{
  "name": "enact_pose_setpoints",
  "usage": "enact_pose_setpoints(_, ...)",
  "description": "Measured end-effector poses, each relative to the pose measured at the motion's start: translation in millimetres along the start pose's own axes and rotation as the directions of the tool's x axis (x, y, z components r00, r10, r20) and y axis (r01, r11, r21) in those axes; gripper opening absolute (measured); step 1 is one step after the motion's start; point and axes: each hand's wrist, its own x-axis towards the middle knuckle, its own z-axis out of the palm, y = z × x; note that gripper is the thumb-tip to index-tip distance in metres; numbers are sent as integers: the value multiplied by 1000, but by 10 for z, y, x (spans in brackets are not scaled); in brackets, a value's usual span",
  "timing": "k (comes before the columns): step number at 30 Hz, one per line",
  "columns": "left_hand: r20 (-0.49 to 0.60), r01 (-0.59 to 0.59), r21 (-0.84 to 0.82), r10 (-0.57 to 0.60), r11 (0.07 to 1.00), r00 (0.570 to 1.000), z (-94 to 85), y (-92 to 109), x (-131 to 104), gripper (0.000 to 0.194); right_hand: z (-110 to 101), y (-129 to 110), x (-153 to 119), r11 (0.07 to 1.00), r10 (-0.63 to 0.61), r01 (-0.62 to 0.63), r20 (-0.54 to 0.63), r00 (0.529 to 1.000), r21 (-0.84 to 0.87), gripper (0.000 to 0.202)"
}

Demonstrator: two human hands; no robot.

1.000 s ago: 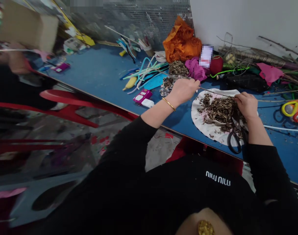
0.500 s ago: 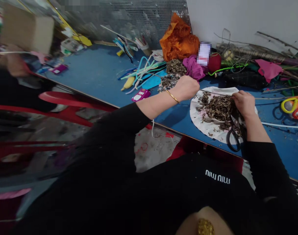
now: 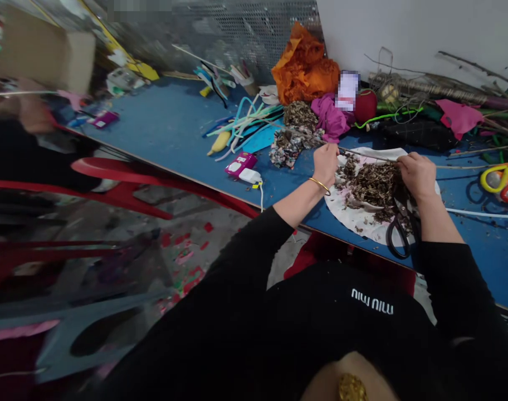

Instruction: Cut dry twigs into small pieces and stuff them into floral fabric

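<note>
A long thin twig-like stick runs between my two hands, above the table. My left hand, with a gold bangle at the wrist, is closed round it on the left. My right hand pinches the same stick farther right. Under the stick, a round white cloth lies on the blue table, bearing a heap of dry brown shreds. Black-handled scissors rest at the cloth's right edge, their upper part partly hidden by the heap and my right hand.
Orange crumpled paper, purple cloth and a phone stand behind. Left are pipe-like strips and a magenta device with a cable. Yellow-handled scissors lie right. A red chair and another person's arm are left.
My left hand has come toward me, its forearm now steeper and farther right, uncovering the cable of the magenta device. My right hand stays almost in place. Both still hold the stick.
</note>
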Motion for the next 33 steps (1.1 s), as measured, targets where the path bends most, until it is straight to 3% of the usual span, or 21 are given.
enact_pose_setpoints(3,-2,218,-275,-227,936,974,104,71,-97,39,-7,41,2,1000,17,-17,6,1000,-8,25)
enact_pose_setpoints(5,175,372,-403,-328,836,928,116,127,-131,40,-26,67,9,1000,29,-29,8,1000,-9,25)
enact_pose_setpoints(8,360,466,-482,-318,742,877,80,153,-158,44,-62,78,12,999,48,-48,12,999,-15,26)
enact_pose_setpoints(12,311,443,-393,-337,806,889,9,57,-187,43,-82,31,4,997,66,-63,56,996,-40,30)
enact_pose_setpoints(17,248,403,-283,-339,870,907,-91,-76,-209,42,-161,-63,65,998,41,-31,196,980,-53,31)
enact_pose_setpoints(20,193,344,-246,-302,906,934,-123,-119,-194,40,-422,-128,9,998,36,-28,173,984,-49,33)
enact_pose_setpoints(23,131,285,-219,-261,933,956,-130,-163,-156,35,-842,-248,-302,988,148,-139,164,975,-69,39)
enact_pose_setpoints(25,105,251,-203,-233,947,967,-125,-194,-130,32,-1098,-379,-623,974,222,-198,293,930,-111,41)
enact_pose_setpoints(28,115,241,-200,-221,950,968,-107,-221,-120,29,-1283,-621,-1072,945,324,-250,494,807,-210,53)
enact_pose_setpoints(31,157,278,-219,-247,935,956,-90,-209,-162,30,-1250,-824,-1287,925,374,-267,528,763,-271,66)
enact_pose_setpoints(33,179,290,-231,-252,929,951,-85,-184,-205,30,-1201,-891,-1300,905,414,-280,517,749,-319,63)
